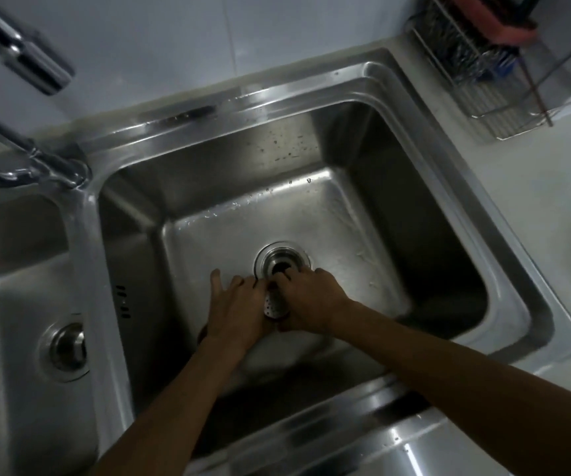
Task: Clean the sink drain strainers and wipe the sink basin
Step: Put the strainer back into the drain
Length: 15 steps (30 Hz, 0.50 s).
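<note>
Already the strainer [273, 304] is out of the open drain [282, 266], held between both hands: left hand [239, 312] cupping it, right hand [310, 304] fingers gripping. The other strainer [69, 347] sits untouched; wiping the basin [363, 214] remains.

I see 1 perforated steel strainer basket [273, 305] lifted out, tilted above the right basin's [363, 214] wet floor; its drain [282, 264] gapes open; the left basin's strainer [67, 348] sits seated.
</note>
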{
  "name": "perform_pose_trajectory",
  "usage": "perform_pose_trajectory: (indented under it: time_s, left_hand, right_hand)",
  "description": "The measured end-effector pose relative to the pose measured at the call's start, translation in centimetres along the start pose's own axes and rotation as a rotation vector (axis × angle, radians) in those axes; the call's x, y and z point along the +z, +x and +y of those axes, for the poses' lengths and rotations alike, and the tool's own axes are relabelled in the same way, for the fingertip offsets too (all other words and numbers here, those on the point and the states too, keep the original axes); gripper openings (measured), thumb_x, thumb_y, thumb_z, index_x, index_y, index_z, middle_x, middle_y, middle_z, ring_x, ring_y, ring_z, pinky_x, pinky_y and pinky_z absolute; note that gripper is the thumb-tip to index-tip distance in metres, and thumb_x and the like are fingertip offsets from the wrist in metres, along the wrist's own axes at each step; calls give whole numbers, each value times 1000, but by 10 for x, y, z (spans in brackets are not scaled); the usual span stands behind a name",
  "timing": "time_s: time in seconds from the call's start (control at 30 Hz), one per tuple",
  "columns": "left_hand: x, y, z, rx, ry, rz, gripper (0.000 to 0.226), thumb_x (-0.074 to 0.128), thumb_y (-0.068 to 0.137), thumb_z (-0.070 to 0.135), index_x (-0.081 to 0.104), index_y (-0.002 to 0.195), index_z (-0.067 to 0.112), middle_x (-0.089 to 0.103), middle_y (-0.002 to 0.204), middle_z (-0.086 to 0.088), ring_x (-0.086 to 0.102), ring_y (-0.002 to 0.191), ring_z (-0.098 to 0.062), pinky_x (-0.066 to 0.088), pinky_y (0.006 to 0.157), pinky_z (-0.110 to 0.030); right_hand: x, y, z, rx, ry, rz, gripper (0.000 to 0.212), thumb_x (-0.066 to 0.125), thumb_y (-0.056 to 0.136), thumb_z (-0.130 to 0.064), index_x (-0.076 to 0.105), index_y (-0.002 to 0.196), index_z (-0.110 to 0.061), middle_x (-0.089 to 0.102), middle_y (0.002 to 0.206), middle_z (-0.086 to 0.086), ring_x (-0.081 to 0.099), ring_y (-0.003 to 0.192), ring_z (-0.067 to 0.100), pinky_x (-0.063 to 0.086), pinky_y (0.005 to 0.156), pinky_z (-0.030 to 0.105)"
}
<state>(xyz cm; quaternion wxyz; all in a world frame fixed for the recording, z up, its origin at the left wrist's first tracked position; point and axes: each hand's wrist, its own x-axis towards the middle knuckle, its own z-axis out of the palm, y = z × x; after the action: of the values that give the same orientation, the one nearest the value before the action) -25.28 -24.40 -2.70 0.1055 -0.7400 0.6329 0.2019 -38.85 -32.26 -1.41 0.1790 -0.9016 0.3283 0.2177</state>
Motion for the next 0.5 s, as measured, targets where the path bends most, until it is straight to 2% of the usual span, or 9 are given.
perform_pose_trajectory:
  time_s: [0.13,0.23,0.33,0.5]
  left_hand:
    - [-7,33,-4,4,-58,109,69,60,84,69,47,145,39,60,132,7,55,126,-19,9,120,-55]
    - [-6,56,-6,18,-71,142,74,65,81,69,48,146,39,58,132,3,54,126,-24,11,117,-53]
    - [1,63,-8,23,-67,101,84,68,74,76,46,148,40,49,141,2,49,131,-25,15,116,-52]
    - [5,55,-13,42,-107,39,92,64,77,77,35,155,36,33,158,0,35,143,-26,19,116,-51]
  right_hand:
    - [-16,17,18,51,2,100,83,70,80,-56,41,146,-16,51,143,11,53,124,33,49,96,45]
    - [-22,31,27,91,-6,115,87,70,75,-65,45,143,-16,51,136,9,52,120,32,51,94,45]
    - [-14,38,29,100,-40,99,89,69,76,-67,43,144,-14,45,138,10,48,121,32,51,94,46]
    - [-3,42,27,120,-45,87,88,73,79,-56,40,146,-12,38,144,12,44,125,33,50,97,45]
